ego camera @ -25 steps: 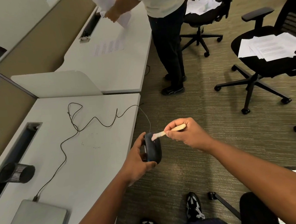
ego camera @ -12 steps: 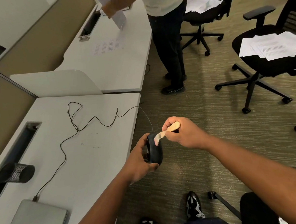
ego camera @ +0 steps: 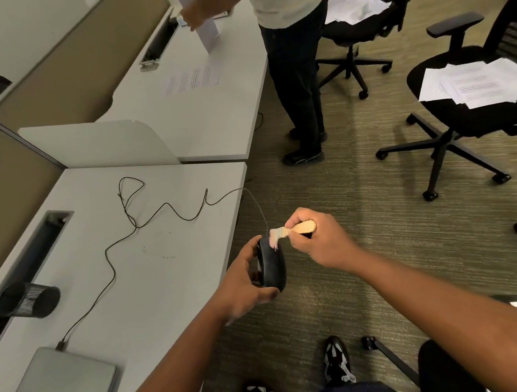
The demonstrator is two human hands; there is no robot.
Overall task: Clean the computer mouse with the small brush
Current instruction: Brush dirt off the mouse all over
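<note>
Right now your left hand [ego camera: 241,281] grips one black computer mouse [ego camera: 272,263] on edge past the desk [ego camera: 171,281] corner, your right hand [ego camera: 318,237] pinches one small wooden brush [ego camera: 290,229], bristles touching the mouse's top end, its underside hidden.

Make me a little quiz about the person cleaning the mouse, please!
1. True or false: the left hand holds the mouse flat on the desk.
2. What touches the mouse at its top end? A) a cloth B) the brush bristles C) a pen
3. Fill the gap: the mouse's cable runs across the desk to the ____.

Key
1. False: the mouse is held in the air, beside the desk's edge, over the carpet.
2. B: the right hand pinches the wooden handle, bristles on the mouse.
3. Laptop.
</note>
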